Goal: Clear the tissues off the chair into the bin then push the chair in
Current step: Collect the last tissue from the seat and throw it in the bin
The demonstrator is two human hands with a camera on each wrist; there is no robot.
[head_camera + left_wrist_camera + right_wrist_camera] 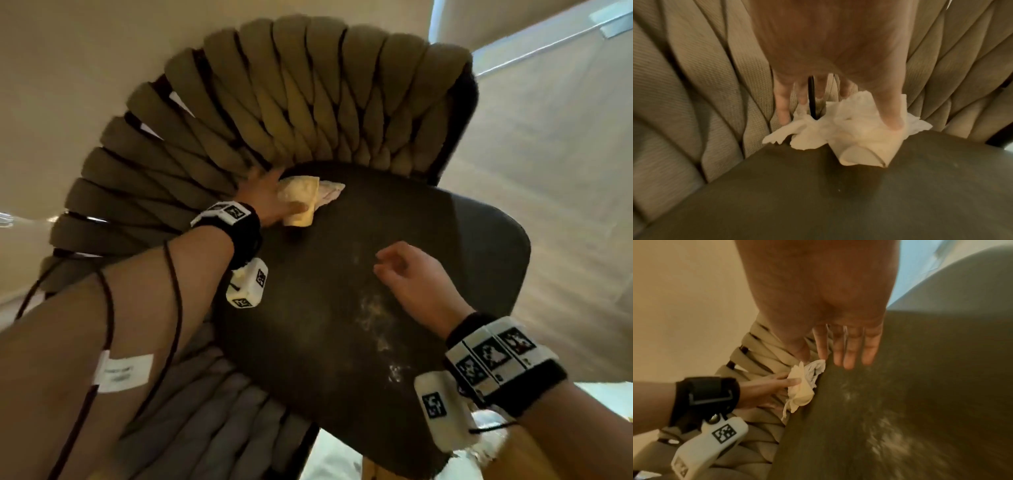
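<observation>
A chair with a dark seat [359, 342] and a woven beige back [274, 102] fills the head view. Crumpled white tissues [301, 197] [855, 139] [803, 389] lie at the back of the seat, against the woven back. My left hand [269, 198] [774, 384] pinches them, thumb [891, 118] on top and fingers behind. My right hand [397, 270] hovers over the middle of the seat, holding nothing, its fingers [849, 352] relaxed. No bin shows in any view.
Pale smudges [376, 318] streak the seat near my right hand. Beige floor [548, 205] surrounds the chair. A dark frame post [462, 113] stands at the right end of the woven back. Thin cables run along my left forearm [137, 325].
</observation>
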